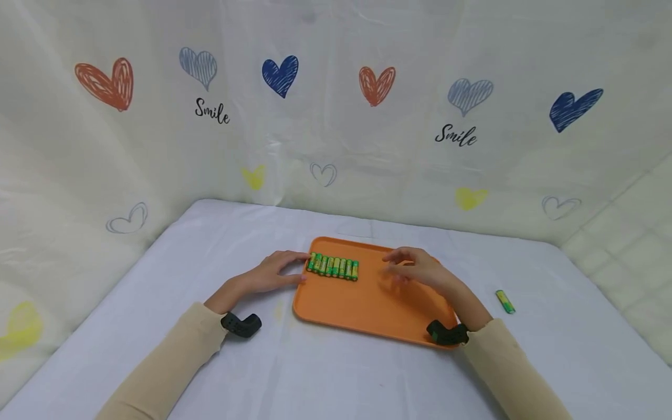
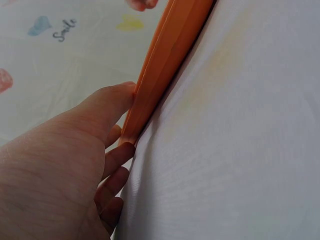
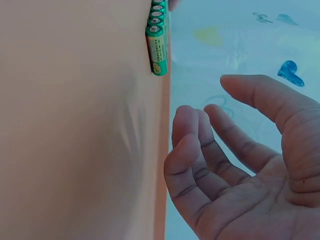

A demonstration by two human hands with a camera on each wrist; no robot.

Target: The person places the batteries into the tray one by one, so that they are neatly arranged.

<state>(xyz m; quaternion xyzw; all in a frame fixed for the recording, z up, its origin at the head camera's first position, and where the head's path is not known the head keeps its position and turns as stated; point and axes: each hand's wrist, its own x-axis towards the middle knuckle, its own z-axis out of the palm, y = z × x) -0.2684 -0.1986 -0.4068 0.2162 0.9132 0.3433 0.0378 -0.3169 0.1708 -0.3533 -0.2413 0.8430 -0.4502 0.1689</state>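
A row of several green-and-yellow batteries [image 1: 335, 267] lies side by side on the orange tray [image 1: 346, 306], near its upper left corner. My left hand [image 1: 270, 274] touches the tray's left edge, thumb and index finger spread apart along it. In the left wrist view, the fingertips of that hand [image 2: 70, 135] meet the tray's rim [image 2: 165, 55]. Over the right half of the tray hovers my right hand [image 1: 420, 269], its fingers loosely bent with nothing between them. The right wrist view shows the end battery [image 3: 157, 50] apart from this hand [image 3: 245, 175].
One loose battery [image 1: 505, 301] lies on the white tablecloth [image 1: 556, 326], right of the tray. Behind the table hangs a pale curtain [image 1: 336, 134] printed with hearts and lettering. Each wrist carries a black band [image 1: 241, 325].
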